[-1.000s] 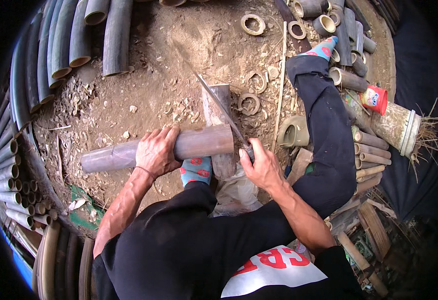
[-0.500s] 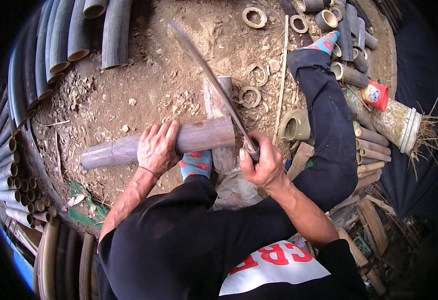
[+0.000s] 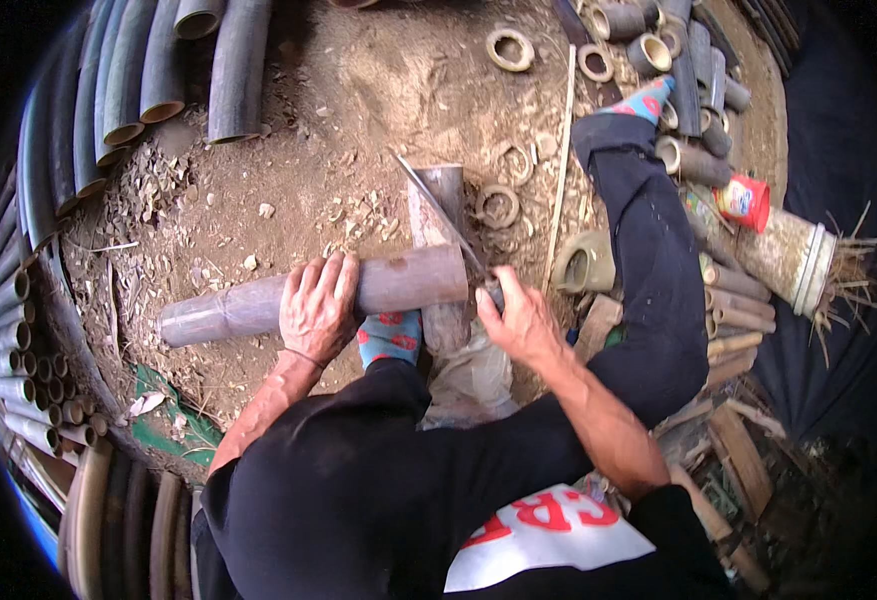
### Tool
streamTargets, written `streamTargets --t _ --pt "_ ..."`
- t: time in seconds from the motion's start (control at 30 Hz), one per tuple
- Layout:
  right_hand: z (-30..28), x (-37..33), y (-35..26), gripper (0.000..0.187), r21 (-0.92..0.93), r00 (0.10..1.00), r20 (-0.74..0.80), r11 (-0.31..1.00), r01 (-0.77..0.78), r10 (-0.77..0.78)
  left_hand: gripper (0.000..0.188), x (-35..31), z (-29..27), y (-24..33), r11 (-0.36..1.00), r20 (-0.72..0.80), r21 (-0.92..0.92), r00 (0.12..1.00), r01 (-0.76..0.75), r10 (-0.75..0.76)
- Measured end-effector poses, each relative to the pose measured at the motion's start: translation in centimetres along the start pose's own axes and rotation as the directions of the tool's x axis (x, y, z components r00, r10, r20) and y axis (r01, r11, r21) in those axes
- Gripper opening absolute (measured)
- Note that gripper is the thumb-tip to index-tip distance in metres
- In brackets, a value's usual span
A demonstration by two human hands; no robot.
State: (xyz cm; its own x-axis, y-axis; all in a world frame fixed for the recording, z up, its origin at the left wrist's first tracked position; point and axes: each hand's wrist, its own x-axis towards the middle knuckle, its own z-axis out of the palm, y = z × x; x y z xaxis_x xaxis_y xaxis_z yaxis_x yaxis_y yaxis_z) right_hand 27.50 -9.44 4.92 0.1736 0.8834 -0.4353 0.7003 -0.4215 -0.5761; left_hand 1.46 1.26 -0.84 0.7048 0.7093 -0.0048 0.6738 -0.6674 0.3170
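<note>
A length of grey-brown bamboo [image 3: 408, 278] lies slanting across a short log [image 3: 448, 328], its right end just past the log. My left hand [image 3: 316, 308] grips the bamboo from above, near its middle, fingers wrapped over it. In my right hand [image 3: 520, 318] is the dark handle of a long knife [image 3: 444, 212]. Its narrow blade slopes up and leftward over the log, close to the bamboo's right end. Whether the edge touches the bamboo I cannot tell. A foot in a patterned blue sock [image 3: 390, 338] is beside the log, just below the bamboo.
Long bamboo poles [image 3: 238, 75] lie at the upper left, with stacked tubes [image 3: 20, 365] below. Cut bamboo rings [image 3: 498, 206] and chips litter the dirt. To the right are my outstretched leg [image 3: 643, 230], a red packet [image 3: 743, 202], a pale bucket [image 3: 793, 262] and short bamboo pieces [image 3: 693, 160].
The knife has swung down, its tip now much nearer the log. My right hand has shifted slightly down and left; my left hand still holds the bamboo in nearly the same place.
</note>
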Motion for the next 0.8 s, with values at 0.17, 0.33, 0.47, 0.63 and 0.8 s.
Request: streamTargets --t 0.17,0.33,0.47,0.63,0.8 --pt "-0.6 -0.2 -2.5 0.033 0.128 0.919 -0.299 0.943 0.307 -0.258 0.054 -1.4 0.8 0.3 0.999 -0.045 0.041 0.999 0.015 -0.014" --pt "0.3 0.1 0.6 0.032 0.003 0.983 0.113 0.990 -0.143 0.141 0.070 -1.2 0.7 0.5 0.999 -0.003 0.035 1.000 0.022 -0.022" --pt "0.3 -0.2 0.7 0.033 0.066 0.994 0.026 0.992 -0.108 0.106 0.096 0.9 -3.2 -1.9 0.980 0.509 -0.147 0.860 0.134 -0.041" --pt "0.4 -0.8 0.3 0.034 0.082 0.995 -0.062 0.994 -0.067 0.072 0.093 3.9 -4.2 -3.6 0.978 0.636 -0.107 0.768 0.179 -0.071" --pt "-0.7 -0.9 -3.0 0.030 0.093 0.954 -0.258 0.979 0.180 -0.151 0.078 3.0 -3.3 -3.8 0.992 0.442 -0.089 0.896 0.089 -0.040"
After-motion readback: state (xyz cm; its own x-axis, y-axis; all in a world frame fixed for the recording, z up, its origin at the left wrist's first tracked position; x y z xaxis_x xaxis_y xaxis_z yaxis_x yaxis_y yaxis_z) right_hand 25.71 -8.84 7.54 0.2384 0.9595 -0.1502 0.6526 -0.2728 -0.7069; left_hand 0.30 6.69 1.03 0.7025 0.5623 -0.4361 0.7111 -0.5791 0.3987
